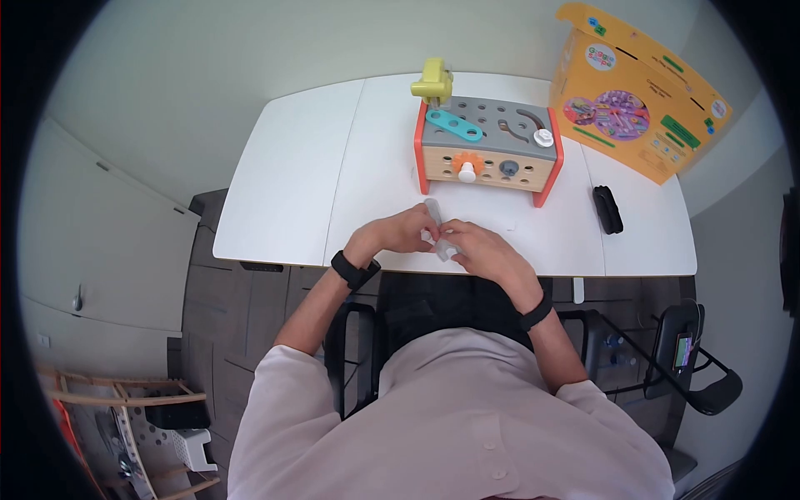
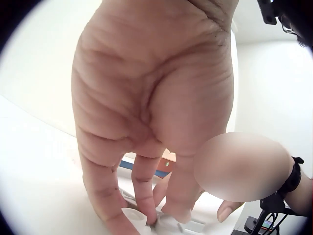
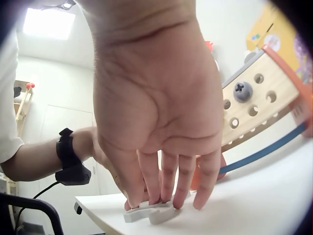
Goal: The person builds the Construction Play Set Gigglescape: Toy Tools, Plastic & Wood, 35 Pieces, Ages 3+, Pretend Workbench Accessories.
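Near the table's front edge, both hands meet on a light grey piece [image 1: 447, 249] shaped like a toy wrench. In the right wrist view, the notched end of this wrench [image 3: 149, 214] shows close over the white tabletop. My left hand [image 1: 407, 231] pinches the far part with its fingertips pointing down. Thumb and fingers of my right hand [image 1: 486, 252] grip the near end. The fingers hide the wrench's middle. Behind the hands stands a toy workbench [image 1: 492, 125] with a grey holed top, red sides and a wooden front.
On the workbench are a yellow-green clamp [image 1: 432, 83], a teal strip [image 1: 454, 125], an orange gear [image 1: 468, 160], a grey screw [image 1: 509, 168] and a white knob [image 1: 543, 138]. An orange box [image 1: 642, 100] stands at the back right, with a black case [image 1: 607, 209] before it.
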The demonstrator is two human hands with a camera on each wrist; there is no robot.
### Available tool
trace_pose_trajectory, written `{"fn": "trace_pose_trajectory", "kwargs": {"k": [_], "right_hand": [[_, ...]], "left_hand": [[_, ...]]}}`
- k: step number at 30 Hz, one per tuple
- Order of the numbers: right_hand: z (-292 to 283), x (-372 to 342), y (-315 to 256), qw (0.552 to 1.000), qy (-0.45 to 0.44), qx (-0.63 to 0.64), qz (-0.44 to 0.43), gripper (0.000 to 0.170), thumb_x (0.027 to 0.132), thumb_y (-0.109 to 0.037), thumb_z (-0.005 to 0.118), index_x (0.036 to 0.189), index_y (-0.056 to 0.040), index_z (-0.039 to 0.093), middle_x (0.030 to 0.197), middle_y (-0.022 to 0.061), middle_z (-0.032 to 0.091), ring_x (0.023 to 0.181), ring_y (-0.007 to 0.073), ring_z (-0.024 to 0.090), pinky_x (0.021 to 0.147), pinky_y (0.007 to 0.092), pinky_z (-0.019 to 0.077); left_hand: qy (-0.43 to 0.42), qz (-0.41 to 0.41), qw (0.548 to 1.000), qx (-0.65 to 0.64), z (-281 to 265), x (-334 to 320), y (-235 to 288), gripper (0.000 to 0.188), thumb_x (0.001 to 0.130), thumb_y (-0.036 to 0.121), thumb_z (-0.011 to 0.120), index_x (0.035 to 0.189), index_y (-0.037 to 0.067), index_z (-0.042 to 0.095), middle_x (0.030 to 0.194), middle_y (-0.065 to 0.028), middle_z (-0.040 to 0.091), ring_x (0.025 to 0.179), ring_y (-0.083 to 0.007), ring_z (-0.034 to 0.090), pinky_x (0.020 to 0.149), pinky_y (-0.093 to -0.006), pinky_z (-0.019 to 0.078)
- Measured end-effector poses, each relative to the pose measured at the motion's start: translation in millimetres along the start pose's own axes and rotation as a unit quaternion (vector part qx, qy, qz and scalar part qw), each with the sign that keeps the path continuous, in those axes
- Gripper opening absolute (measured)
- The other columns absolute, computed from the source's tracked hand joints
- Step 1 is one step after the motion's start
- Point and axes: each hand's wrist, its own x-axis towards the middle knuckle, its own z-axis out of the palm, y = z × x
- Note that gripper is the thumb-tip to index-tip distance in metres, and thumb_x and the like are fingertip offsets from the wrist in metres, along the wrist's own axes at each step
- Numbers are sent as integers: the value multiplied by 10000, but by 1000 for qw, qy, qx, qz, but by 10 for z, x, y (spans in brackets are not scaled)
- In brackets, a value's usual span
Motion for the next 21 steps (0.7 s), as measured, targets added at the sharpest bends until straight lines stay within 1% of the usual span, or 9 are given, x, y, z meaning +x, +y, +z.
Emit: {"fn": "trace_pose_trajectory", "kwargs": {"k": [3, 5, 7, 10, 12, 14, 16, 19, 21], "right_hand": [[-55, -105, -10, 996, 19, -16, 86, 409, 794, -29, 730, 1193, -34, 641, 1303, 55, 590, 1147, 288, 607, 950, 384, 519], [-135, -162, 23, 988, 34, -26, 145, 401, 794, -46, 736, 1184, -26, 644, 1290, 56, 599, 1123, 296, 620, 939, 389, 523], [-167, -222, 53, 977, 23, -55, 203, 396, 804, -82, 738, 1182, -15, 640, 1323, 68, 592, 1112, 310, 626, 947, 399, 518], [-243, -278, 112, 981, 8, -54, 185, 421, 802, -76, 739, 1201, -7, 627, 1374, 72, 573, 1140, 319, 614, 970, 401, 509], [-247, -275, 155, 983, 10, -44, 180, 443, 800, -67, 739, 1220, -2, 614, 1409, 83, 546, 1177, 318, 596, 990, 397, 500], [-195, -277, 215, 984, 15, -34, 176, 466, 798, -58, 738, 1239, 3, 600, 1444, 94, 518, 1214, 318, 577, 1011, 394, 491], [-100, -283, 303, 985, 100, -70, 119, 426, 759, -12, 748, 1155, 43, 600, 1439, 201, 493, 1273, 344, 536, 1018, 401, 489], [-37, -242, 404, 982, 116, -96, 118, 481, 745, 18, 738, 1198, 59, 582, 1455, 212, 475, 1354, 344, 455, 1079, 392, 443], [61, -184, 554, 980, 131, -106, 105, 501, 741, 36, 727, 1216, 70, 571, 1461, 218, 466, 1335, 357, 473, 1076, 398, 446]], "left_hand": [[5, 34, 998, -61, 72, 91, 25, 288, 838, 171, 787, 1091, 75, 688, 1129, -105, 506, 890, -226, 612, 810, -334, 530], [-12, 26, 999, 25, 23, 123, 161, 298, 844, 163, 780, 1107, 62, 680, 1152, -107, 495, 900, -230, 614, 838, -335, 526], [-28, 4, 999, 20, 0, 143, 228, 330, 854, 173, 769, 1139, 39, 670, 1172, -120, 495, 984, -259, 611, 912, -348, 510], [-18, 33, 996, 81, 34, 149, 220, 399, 868, 207, 754, 1206, 23, 647, 1294, -149, 495, 1152, -301, 575, 1016, -354, 468], [-5, 94, 992, 89, 58, 161, 213, 487, 871, 233, 748, 1289, 26, 609, 1444, -169, 436, 1300, -323, 492, 1098, -365, 407], [-30, 91, 994, 44, 25, 146, 301, 513, 865, 225, 750, 1314, 32, 594, 1500, -172, 390, 1338, -321, 463, 1118, -363, 388], [-53, 92, 994, 0, -5, 128, 380, 541, 859, 218, 753, 1339, 38, 578, 1555, -174, 343, 1376, -319, 434, 1138, -361, 368], [-89, 100, 991, -12, 20, 120, 434, 541, 858, 191, 743, 1349, 42, 572, 1584, -178, 311, 1401, -317, 409, 1149, -368, 349], [-106, 140, 984, -36, 49, 134, 433, 545, 866, 179, 725, 1366, 43, 557, 1604, -175, 280, 1416, -322, 390, 1156, -368, 338]]}}
